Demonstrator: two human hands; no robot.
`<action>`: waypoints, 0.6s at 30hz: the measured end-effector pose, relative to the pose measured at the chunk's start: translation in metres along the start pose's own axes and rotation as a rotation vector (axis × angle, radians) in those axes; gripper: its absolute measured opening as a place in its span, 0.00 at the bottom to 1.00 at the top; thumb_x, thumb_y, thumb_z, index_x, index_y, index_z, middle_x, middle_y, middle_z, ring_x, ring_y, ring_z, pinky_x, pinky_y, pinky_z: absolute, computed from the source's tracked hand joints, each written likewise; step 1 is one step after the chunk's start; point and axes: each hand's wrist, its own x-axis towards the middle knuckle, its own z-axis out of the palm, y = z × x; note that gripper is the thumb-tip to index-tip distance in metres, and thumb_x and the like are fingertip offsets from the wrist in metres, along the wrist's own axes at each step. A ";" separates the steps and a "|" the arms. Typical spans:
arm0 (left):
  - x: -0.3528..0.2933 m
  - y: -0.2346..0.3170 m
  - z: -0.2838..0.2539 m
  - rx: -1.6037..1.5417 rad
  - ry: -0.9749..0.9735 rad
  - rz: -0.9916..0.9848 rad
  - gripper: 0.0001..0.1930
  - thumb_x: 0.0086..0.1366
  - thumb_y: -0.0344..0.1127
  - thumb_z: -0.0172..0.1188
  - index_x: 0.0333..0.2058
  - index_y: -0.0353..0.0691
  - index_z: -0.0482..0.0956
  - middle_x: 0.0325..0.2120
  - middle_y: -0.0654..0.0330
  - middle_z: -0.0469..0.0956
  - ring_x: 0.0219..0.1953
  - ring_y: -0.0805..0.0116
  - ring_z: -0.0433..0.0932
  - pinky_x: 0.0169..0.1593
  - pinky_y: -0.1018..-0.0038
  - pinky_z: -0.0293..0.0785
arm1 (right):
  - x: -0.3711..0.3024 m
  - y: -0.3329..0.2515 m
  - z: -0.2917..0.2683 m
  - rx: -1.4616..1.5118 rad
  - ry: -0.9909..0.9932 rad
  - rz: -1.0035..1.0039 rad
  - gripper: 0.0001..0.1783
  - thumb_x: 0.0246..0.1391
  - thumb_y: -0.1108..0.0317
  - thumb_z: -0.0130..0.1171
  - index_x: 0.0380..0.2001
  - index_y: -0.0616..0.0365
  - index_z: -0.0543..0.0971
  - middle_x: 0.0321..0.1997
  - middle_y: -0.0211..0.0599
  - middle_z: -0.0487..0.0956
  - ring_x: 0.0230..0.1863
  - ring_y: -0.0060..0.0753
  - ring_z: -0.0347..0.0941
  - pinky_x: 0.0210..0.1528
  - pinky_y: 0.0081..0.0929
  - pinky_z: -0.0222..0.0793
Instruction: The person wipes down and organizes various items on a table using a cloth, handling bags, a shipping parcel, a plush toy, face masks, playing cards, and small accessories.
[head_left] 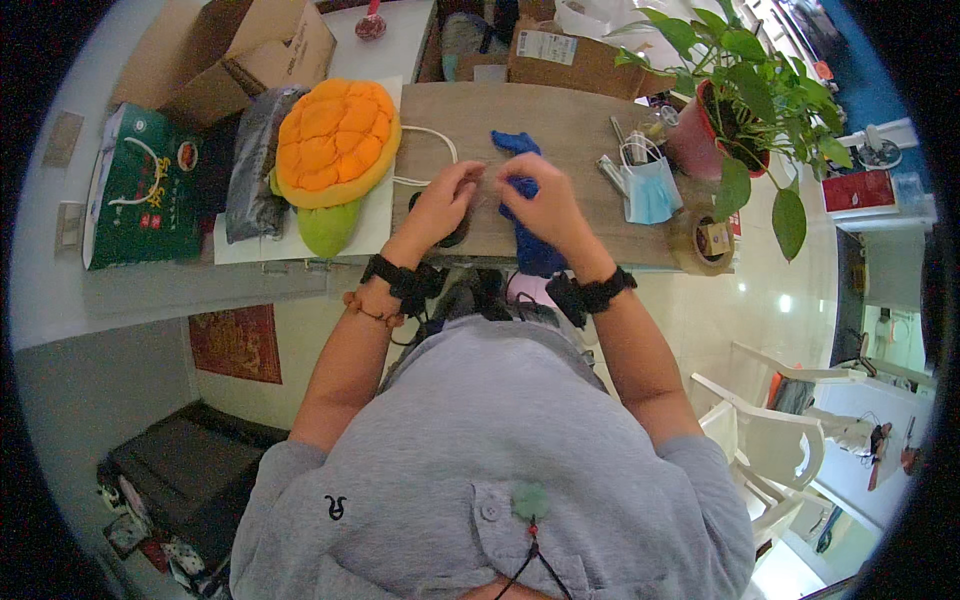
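1. Grey shirt [420,430] fills the foreground of my feed, with a green pendant [530,501] lying on it; the head camera looks straight down, so the chest sits closest to me.
2. Both forearms reach forward over the table [590,120], likely to bring the fingertips together in front of the body, where I can watch them.
3. I read the left hand [440,207] as curled, thumb and fingers drawn close at the tips. Whether they pinch anything fine, I cannot tell.
4. I see the right hand [550,203] bent in opposite it, tips near the left's but apart. Its fingers are curled too; I cannot tell whether they grip anything.
5. Blue cloth [538,252] lies lengthwise on the table, running under the right hand toward the near edge. I judge it is placed there for easy reach; contact with the fingers is unclear to me.
6. Beneath the left hand I make out a dark object [455,236], mostly covered, and beside it a white cord [440,133].
7. To the left sits an orange plush [337,140]; to the right, a mask [652,190] and tape [700,245], seemingly set aside to leave working room between.
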 end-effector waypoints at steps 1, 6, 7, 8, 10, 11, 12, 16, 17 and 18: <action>0.000 -0.019 -0.001 -0.038 -0.003 0.002 0.14 0.69 0.29 0.49 0.52 0.35 0.71 0.47 0.52 0.76 0.50 0.64 0.75 0.54 0.71 0.70 | -0.006 -0.010 0.002 -0.133 -0.109 -0.092 0.07 0.47 0.73 0.63 0.32 0.59 0.79 0.36 0.40 0.79 0.40 0.41 0.76 0.48 0.32 0.70; 0.006 -0.015 -0.008 -0.485 0.087 -0.100 0.14 0.70 0.27 0.46 0.53 0.33 0.69 0.49 0.56 0.75 0.53 0.65 0.74 0.58 0.71 0.69 | -0.018 -0.019 0.039 -0.186 -0.433 -0.283 0.14 0.43 0.70 0.65 0.36 0.57 0.78 0.41 0.41 0.77 0.48 0.46 0.71 0.52 0.39 0.67; 0.006 -0.012 -0.015 -0.482 0.091 -0.102 0.14 0.70 0.27 0.46 0.53 0.33 0.69 0.49 0.56 0.75 0.53 0.65 0.74 0.58 0.71 0.69 | -0.020 -0.018 0.046 -0.312 -0.460 -0.294 0.15 0.44 0.69 0.64 0.38 0.57 0.78 0.41 0.41 0.76 0.50 0.46 0.70 0.54 0.40 0.66; 0.004 -0.010 -0.027 -0.437 0.143 -0.087 0.15 0.70 0.27 0.46 0.53 0.32 0.69 0.49 0.55 0.75 0.53 0.65 0.74 0.59 0.71 0.69 | -0.021 -0.017 0.051 -0.438 -0.486 -0.305 0.15 0.44 0.68 0.64 0.39 0.57 0.78 0.42 0.41 0.76 0.51 0.45 0.69 0.55 0.41 0.64; -0.006 -0.007 -0.049 -0.391 0.222 -0.041 0.16 0.68 0.26 0.49 0.54 0.33 0.69 0.50 0.55 0.75 0.52 0.66 0.75 0.59 0.71 0.68 | -0.021 -0.010 0.054 -0.463 -0.523 -0.312 0.16 0.45 0.68 0.63 0.39 0.57 0.78 0.41 0.41 0.76 0.51 0.45 0.69 0.56 0.41 0.64; -0.012 -0.005 -0.057 -0.390 0.230 -0.044 0.16 0.68 0.26 0.49 0.54 0.33 0.69 0.50 0.55 0.75 0.52 0.66 0.75 0.59 0.71 0.68 | -0.020 -0.007 0.053 -0.495 -0.554 -0.311 0.16 0.46 0.67 0.63 0.40 0.56 0.78 0.41 0.41 0.75 0.52 0.44 0.69 0.56 0.41 0.63; -0.021 -0.002 -0.064 -0.384 0.222 -0.025 0.16 0.68 0.26 0.50 0.54 0.33 0.70 0.51 0.55 0.75 0.52 0.66 0.75 0.59 0.71 0.69 | -0.019 -0.005 0.051 -0.492 -0.560 -0.316 0.16 0.46 0.67 0.63 0.40 0.56 0.78 0.41 0.41 0.75 0.52 0.44 0.69 0.56 0.41 0.63; -0.053 0.014 -0.076 -0.337 0.071 -0.100 0.18 0.66 0.28 0.55 0.54 0.35 0.70 0.50 0.58 0.75 0.51 0.67 0.75 0.57 0.72 0.70 | -0.013 -0.009 0.048 -0.194 -0.452 -0.131 0.14 0.53 0.66 0.60 0.42 0.60 0.78 0.41 0.43 0.78 0.48 0.47 0.72 0.52 0.40 0.67; -0.058 0.021 -0.074 -0.337 0.077 -0.098 0.18 0.66 0.28 0.55 0.54 0.35 0.70 0.50 0.58 0.75 0.51 0.67 0.75 0.57 0.72 0.70 | -0.011 -0.011 0.048 -0.015 -0.382 -0.005 0.14 0.56 0.66 0.59 0.43 0.62 0.78 0.41 0.42 0.79 0.46 0.44 0.75 0.50 0.38 0.70; -0.060 0.031 -0.068 -0.279 0.027 -0.090 0.19 0.65 0.30 0.57 0.54 0.35 0.70 0.49 0.59 0.75 0.50 0.68 0.75 0.56 0.72 0.70 | -0.008 -0.016 0.047 -0.016 -0.385 -0.010 0.14 0.56 0.66 0.59 0.43 0.62 0.78 0.41 0.42 0.79 0.46 0.44 0.75 0.50 0.38 0.70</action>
